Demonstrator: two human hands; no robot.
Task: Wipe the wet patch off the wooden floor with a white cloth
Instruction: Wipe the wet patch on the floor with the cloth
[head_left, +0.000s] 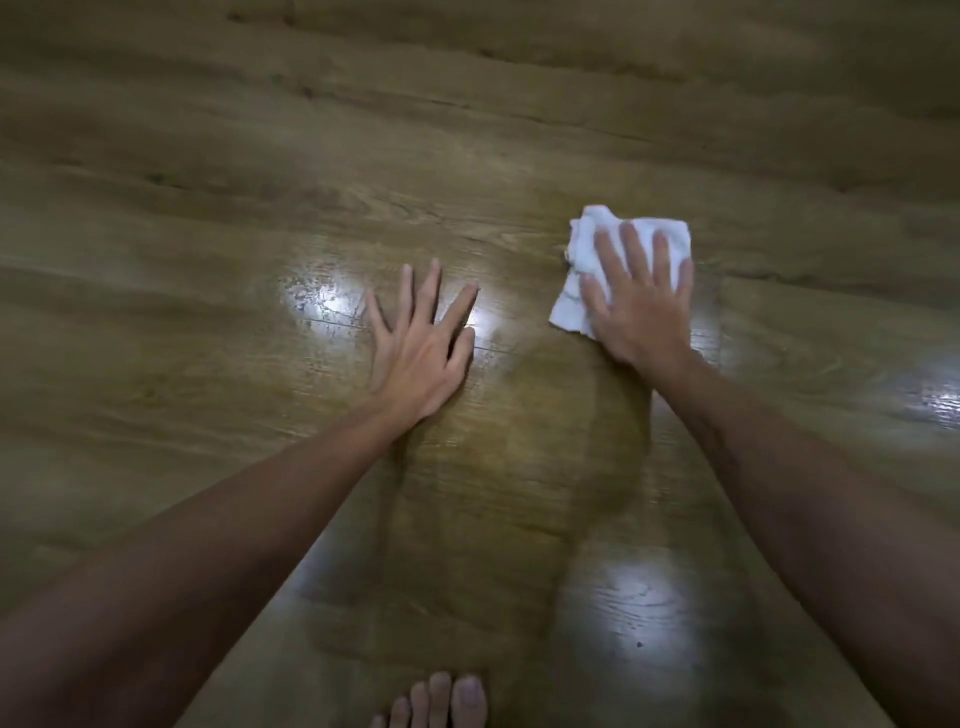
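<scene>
In the head view, the right hand (641, 306) lies palm down on a crumpled white cloth (623, 260), at about two o'clock from the middle of the picture. Its fingers (635, 252) are spread wide and flat over the cloth, pressing it to the wooden floor (208, 156) rather than curling round it; the cloth's folds show past the fingertips at twelve o'clock and beside the thumb at nine o'clock. The left hand (418, 353) sits near the middle of the picture, well apart from the cloth, at about eight o'clock from it. It too is palm down on the bare boards, fingers splayed wide and holding nothing. A bright glare on the floor shows just beside and under the left fingertips, with fine speckling at its nine o'clock edge that may be the wet patch (317, 301), though the blur makes it hard to tell moisture from reflected light. More shiny spots lie at five o'clock near the bottom and at three o'clock by the right edge. Both bare forearms reach in from the lower corners. At six o'clock, at the very bottom edge, the toes of a bare foot (441, 701) rest on the floor. The boards around the edges of the picture are smeared by motion blur.
</scene>
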